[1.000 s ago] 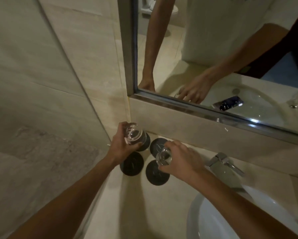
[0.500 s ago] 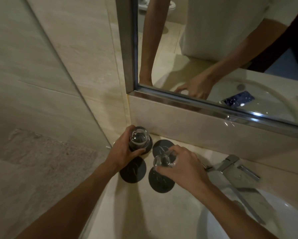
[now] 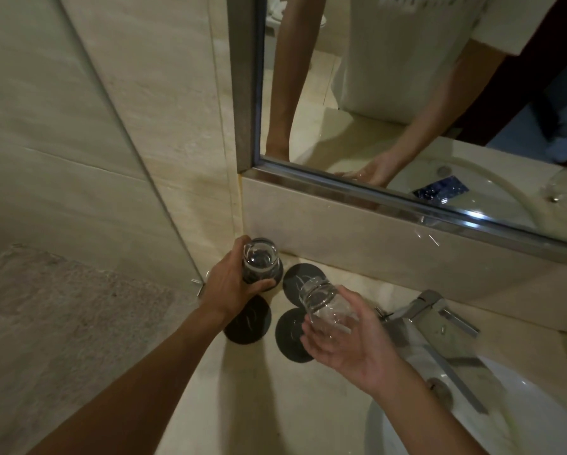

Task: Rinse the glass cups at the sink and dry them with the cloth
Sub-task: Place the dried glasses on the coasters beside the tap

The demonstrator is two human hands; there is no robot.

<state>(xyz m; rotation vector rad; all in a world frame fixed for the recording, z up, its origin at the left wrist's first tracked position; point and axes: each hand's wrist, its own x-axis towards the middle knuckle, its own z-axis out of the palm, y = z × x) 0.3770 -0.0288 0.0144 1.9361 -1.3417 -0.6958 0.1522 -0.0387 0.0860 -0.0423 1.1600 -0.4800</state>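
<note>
A person's 2 bare arms reach forward over a pale stone bathroom counter [image 3: 249, 399] set in the corner of tiled walls. The left hand [image 3: 233, 284] has its fingers and thumb curled around a clear glass cup [image 3: 260, 259], holding it upright at the back of the counter near the corner, over a dark round coaster [image 3: 277, 274] that is mostly hidden behind it. The right hand [image 3: 344, 339] is turned palm up with its fingers loosely curved, cradling a 2nd clear glass cup [image 3: 325, 307] that lies tilted on its side, its base pointing away toward the wall; the thumb curves up beside the glass. This cup is lifted above the counter, over 2 more dark round coasters [image 3: 300, 277] [image 3: 288, 336], and a 4th coaster [image 3: 247, 323] lies just under the left wrist. To the right stands a chrome tap [image 3: 439, 320] beside a white sink [image 3: 423, 431] at the lower right. Above the counter a mirror [image 3: 407, 93] with a metal frame reflects the person's arms, a white shirt and the basin.
</note>
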